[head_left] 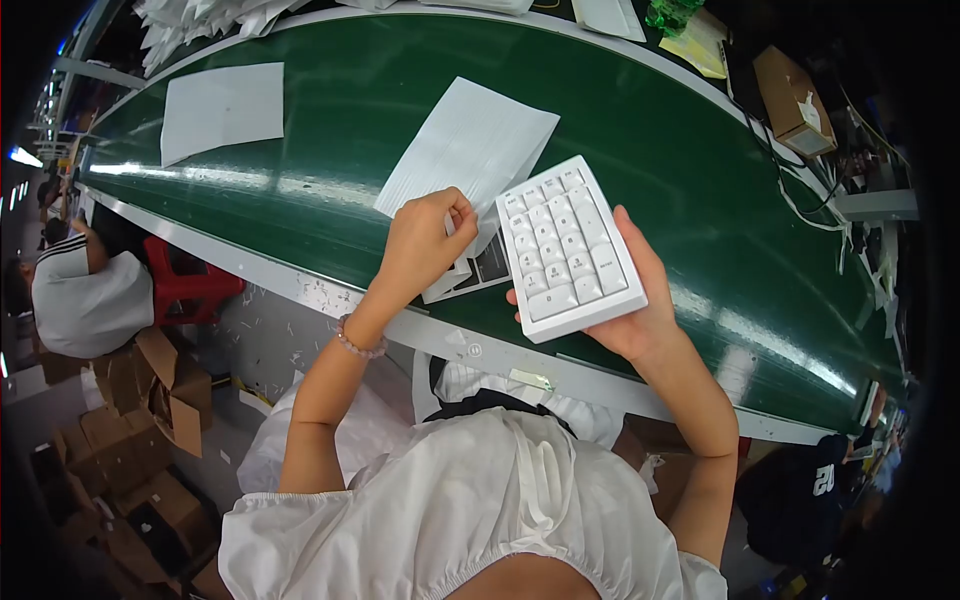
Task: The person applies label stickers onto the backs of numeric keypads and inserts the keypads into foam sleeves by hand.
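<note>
Head view. The right hand (645, 300) supports a white numeric keypad (560, 245) from its right side and lower end. The thumb lies along the right edge and fingertips show at the left edge, so the grip is clamped on the keypad. The keypad is above the near part of a green work surface (330, 150), with its keys facing the camera and its upper end turned toward the left.

The left hand (425, 240) is to the left of the keypad and apart from it. Its fingers curl in toward the thumb; whether anything is pinched between them cannot be told. A beaded bracelet (362, 340) encircles the left wrist. Beyond the left hand lies a white sleeve (470, 140), partly covered in view by this hand. A flat item with dark panels (490, 262) is located between the left hand and the keypad, near the front edge of the surface.

A second white sheet (225, 112) lies flat at the far left of the surface. Behind the far edge are a pile of white sheets (200, 28) at the left and a cardboard box (785, 100) at the right. At the left, a co-worker in a white top (92, 300) is next to a red stool (190, 285).
</note>
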Motion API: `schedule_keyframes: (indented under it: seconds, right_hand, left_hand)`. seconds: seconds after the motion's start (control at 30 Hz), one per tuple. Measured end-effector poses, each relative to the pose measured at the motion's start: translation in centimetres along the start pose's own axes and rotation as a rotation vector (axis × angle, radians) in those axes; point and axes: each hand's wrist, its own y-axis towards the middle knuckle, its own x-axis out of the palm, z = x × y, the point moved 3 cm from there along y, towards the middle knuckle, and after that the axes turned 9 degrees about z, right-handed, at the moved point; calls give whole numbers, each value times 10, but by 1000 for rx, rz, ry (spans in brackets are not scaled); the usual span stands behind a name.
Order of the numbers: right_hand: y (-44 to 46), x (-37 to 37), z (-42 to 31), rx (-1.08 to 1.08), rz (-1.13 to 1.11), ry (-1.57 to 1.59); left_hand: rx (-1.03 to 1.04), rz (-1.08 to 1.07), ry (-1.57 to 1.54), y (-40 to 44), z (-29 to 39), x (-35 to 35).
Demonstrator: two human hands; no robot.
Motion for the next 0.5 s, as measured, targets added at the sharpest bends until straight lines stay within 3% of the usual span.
schedule_keyframes:
  seconds: [0.2,0.37,0.5]
  right_hand:
    - [45,12,-1,-117,4,-80]
    - [68,28,-5,-339,-1,-124]
    - [75,26,-4,-438,151,-373]
  left_hand:
    - [-74,27,-122,-4,-6,-5]
    - [-125,35,-162,-9,-10,-7]
    - [-133,162,-201,-9,-15,-10]
